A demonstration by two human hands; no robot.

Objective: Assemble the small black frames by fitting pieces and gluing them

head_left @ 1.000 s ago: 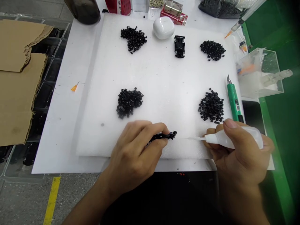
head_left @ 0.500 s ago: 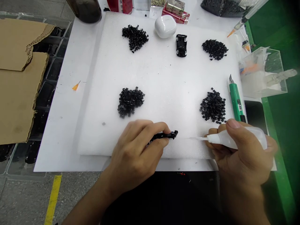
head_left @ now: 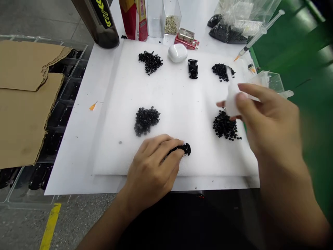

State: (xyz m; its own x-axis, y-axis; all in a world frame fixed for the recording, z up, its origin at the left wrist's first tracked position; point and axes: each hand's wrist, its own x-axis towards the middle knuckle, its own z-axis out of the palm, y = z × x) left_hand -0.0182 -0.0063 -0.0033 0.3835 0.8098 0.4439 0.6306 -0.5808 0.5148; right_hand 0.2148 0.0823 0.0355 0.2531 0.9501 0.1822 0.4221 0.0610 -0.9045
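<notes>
My left hand rests on the white foam pad near its front edge, fingers closed on a small black toy-car part. My right hand is raised over the pad's right side, blurred by motion, and grips a small translucent glue bottle with its nozzle pointing up. Just below that hand lies a pile of small black pieces. Another such pile sits above my left hand.
Two more black piles, a black car body and a white oval case lie at the pad's far side. Bottles, a clear box, a syringe and bags stand beyond. Cardboard covers trays at left.
My right hand has lifted the glue bottle away from the black part, up and back over the right pile. The view has tilted up. My left hand keeps holding the part.
</notes>
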